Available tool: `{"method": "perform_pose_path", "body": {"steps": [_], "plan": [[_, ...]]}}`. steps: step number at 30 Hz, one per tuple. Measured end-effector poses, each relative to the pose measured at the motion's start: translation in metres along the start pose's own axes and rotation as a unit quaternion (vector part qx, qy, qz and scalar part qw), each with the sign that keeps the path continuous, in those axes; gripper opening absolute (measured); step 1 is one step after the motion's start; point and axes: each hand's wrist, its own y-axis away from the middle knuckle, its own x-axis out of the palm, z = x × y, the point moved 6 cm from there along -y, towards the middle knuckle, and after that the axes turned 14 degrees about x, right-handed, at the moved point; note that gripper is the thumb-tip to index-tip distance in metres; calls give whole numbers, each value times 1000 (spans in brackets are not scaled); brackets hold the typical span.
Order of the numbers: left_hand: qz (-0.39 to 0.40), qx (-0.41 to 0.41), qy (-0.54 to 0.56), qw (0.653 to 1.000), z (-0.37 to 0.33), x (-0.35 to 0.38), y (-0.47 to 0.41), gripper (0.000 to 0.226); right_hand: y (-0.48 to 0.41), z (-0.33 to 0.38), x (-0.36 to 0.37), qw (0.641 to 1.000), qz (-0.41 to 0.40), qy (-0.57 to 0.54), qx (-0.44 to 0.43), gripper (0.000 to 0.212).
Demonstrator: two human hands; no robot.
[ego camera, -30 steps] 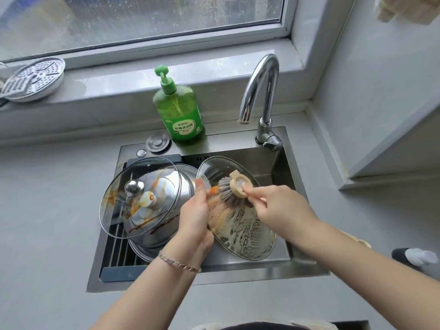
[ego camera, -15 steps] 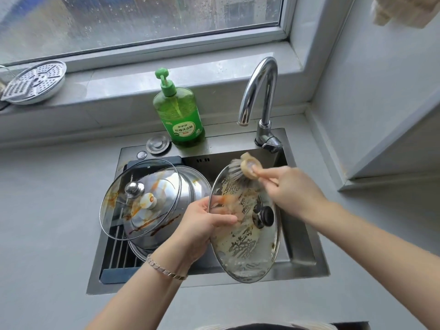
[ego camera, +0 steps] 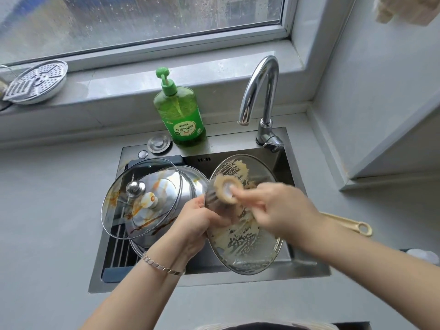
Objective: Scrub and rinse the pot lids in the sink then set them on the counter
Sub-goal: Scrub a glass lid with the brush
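Over the sink, the left hand clamps its fingers on the soapy glass lid at the rim. The right hand grips the dish brush. Likely fault: brush pressure could slip the lid free.

A rain-spotted window let soft daylight fall over the pale sill in front of me. My grey table ran under that sill along its far edge, and a plain light wall stood at its right edge.
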Motion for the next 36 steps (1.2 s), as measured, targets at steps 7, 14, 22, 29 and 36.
{"method": "perform_pose_path", "body": {"steps": [7, 14, 22, 29, 36], "plan": [[-13, 0, -13, 1000, -1, 2, 2, 45, 3, 2, 10, 1000, 22, -9, -12, 41], [-33, -18, -16, 999, -1, 1, 2, 46, -34, -49, -2, 990, -19, -59, 124, 32], [-83, -10, -21, 996, 2, -11, -1, 52, -41, -76, -7, 977, -41, -86, 190, 31], [-99, -2, 34, 995, -5, -15, 3, 59, -32, -82, -7, 976, -42, -95, 194, 30], [-112, -6, 71, 991, -5, -17, 6, 51, -18, -57, 0, 989, -29, -107, 100, 30]]}}
